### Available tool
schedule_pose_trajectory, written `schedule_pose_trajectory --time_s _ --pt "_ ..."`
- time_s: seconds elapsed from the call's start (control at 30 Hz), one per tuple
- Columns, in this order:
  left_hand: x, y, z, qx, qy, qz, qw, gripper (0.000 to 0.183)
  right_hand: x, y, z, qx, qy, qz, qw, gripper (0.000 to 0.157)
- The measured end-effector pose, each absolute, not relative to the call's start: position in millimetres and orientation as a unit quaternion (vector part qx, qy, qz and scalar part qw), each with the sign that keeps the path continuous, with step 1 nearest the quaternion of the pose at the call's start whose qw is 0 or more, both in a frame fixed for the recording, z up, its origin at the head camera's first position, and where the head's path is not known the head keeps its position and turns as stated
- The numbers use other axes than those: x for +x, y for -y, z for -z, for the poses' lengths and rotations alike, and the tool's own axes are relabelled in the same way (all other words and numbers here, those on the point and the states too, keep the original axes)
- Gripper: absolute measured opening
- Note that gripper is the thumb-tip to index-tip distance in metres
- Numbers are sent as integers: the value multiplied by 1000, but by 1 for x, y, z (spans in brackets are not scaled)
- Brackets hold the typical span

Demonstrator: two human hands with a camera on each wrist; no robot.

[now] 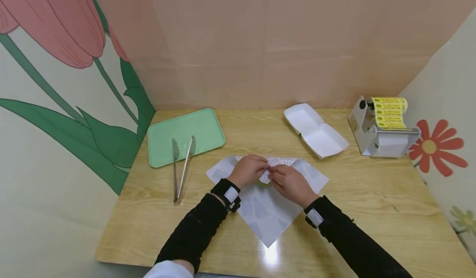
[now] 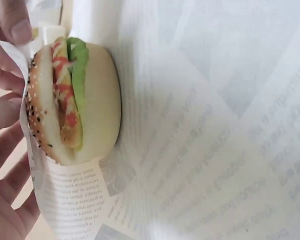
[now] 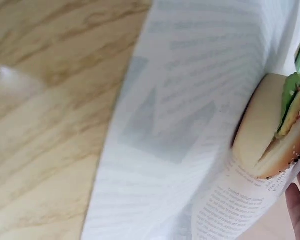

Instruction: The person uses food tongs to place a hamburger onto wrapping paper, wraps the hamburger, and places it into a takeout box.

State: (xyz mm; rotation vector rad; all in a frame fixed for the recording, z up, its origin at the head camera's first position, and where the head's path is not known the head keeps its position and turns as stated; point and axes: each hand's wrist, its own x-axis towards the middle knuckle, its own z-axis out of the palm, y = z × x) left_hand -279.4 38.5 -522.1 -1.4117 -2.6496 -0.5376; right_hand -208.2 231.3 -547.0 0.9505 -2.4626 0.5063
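Note:
A sheet of printed wrapping paper (image 1: 267, 218) lies cornerwise on the table, with its far part lifted and folded toward me. On it sits a burger (image 2: 102, 100) in a seeded bun, with lettuce (image 2: 79, 67) and a sauced filling; in the head view the hands and paper mostly hide it. My left hand (image 1: 250, 170) pinches the raised paper at the burger's far left. Close beside it, my right hand (image 1: 291, 183) pinches the same fold from the right. In the left wrist view the paper stands against the seeded top, with fingers (image 2: 5, 112) behind it.
To the left is a green tray (image 1: 186, 127), with metal tongs (image 1: 182, 174) leaning across its near edge. An open white takeaway box (image 1: 316, 129) stands at the back right. A label dispenser (image 1: 386, 127) with a yellow roll is beyond it, by the right wall.

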Motion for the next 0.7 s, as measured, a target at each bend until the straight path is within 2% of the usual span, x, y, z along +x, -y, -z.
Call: schedule_pose_trajectory --time_s 0.43,0.7 --pt "-284 -39 525 -461 871 167 -32 27 -203 -233 555 351 891 -170 234 32" --pt "-285 -40 519 -473 869 143 -23 27 -186 -231 548 356 902 -139 202 34"
